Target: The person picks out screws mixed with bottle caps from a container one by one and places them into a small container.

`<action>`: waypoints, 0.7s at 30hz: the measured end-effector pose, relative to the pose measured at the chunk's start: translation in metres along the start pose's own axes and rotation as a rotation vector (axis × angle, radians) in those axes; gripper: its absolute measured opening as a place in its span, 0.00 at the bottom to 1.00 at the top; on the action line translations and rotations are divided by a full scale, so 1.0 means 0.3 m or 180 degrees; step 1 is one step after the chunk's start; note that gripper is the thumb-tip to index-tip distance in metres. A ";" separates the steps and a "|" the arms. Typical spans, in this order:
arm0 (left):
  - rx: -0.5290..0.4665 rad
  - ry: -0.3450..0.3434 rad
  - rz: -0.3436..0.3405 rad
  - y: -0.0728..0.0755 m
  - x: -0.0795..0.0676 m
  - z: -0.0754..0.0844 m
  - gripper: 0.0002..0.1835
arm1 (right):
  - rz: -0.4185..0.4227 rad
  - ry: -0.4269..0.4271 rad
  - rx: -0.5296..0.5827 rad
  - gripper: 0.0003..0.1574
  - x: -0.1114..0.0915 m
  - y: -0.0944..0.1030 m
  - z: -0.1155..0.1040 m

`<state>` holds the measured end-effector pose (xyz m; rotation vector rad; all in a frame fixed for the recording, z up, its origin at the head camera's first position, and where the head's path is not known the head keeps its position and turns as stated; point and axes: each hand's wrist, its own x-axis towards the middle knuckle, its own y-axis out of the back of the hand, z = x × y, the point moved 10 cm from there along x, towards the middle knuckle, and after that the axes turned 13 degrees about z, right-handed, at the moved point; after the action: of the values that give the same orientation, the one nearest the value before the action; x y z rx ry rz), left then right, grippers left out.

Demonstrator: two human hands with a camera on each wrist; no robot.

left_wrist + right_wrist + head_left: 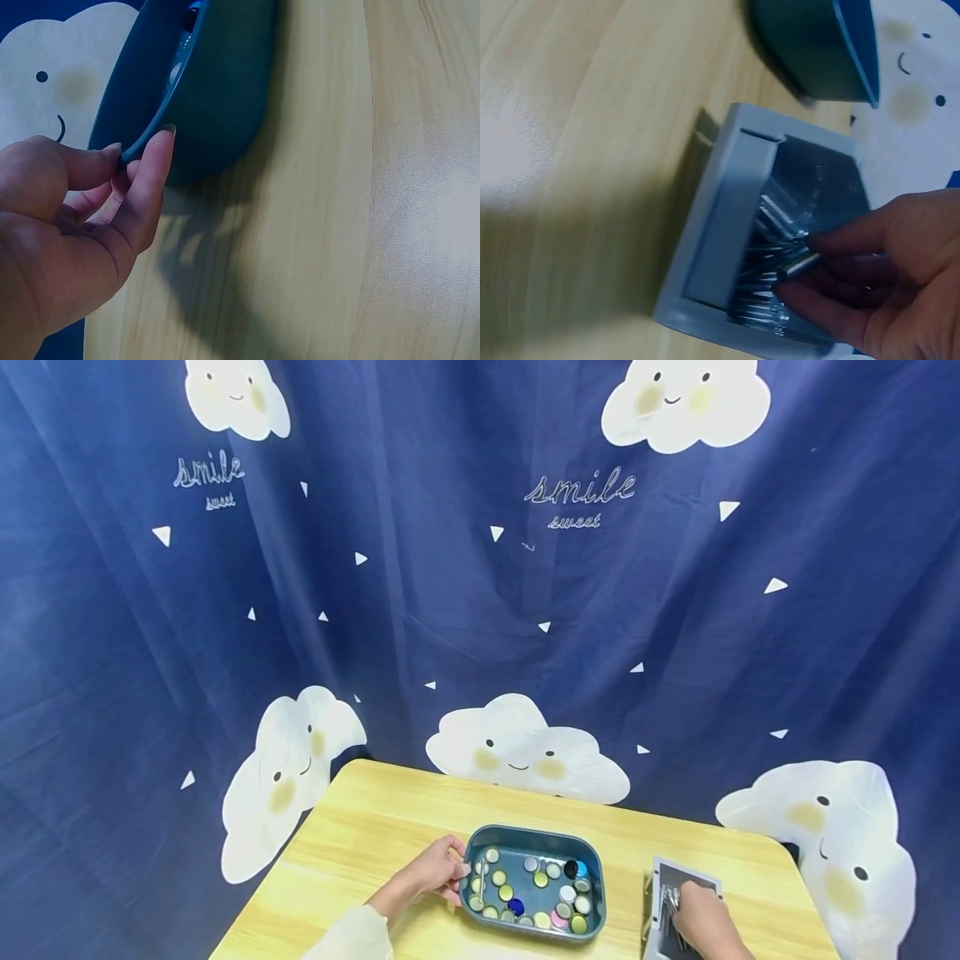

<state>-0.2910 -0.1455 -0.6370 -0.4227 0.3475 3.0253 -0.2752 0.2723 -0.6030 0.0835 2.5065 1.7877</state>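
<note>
My left hand pinches the near-left rim of a dark teal rectangular tub, thumb inside and fingers against the outer wall. Small round caps in yellow, white, blue, black and pink lie scattered over the tub's floor, among them a dark blue cap. To the right, my right hand reaches into a grey open box. Between its thumb and index finger is a short shiny metal piece, whose exact kind I cannot tell. Thin shiny metal pieces lie bunched in the box beneath the fingers.
Both containers stand on a light wooden table with rounded corners, the grey box to the right of the tub. A dark blue curtain with white smiling clouds hangs behind the table's far edge.
</note>
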 end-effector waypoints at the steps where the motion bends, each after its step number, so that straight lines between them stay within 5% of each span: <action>1: 0.0005 0.0002 0.0001 0.000 -0.002 -0.001 0.15 | 0.0038 0.0030 -0.0027 0.04 0.000 -0.002 -0.002; 21: -0.0015 0.0024 0.0008 0.000 0.001 0.001 0.16 | 0.0158 0.0094 -0.0155 0.01 0.017 -0.026 0.002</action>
<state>-0.2914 -0.1455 -0.6367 -0.4344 0.3417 3.0282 -0.2804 0.2706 -0.6107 0.1190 2.5003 1.8812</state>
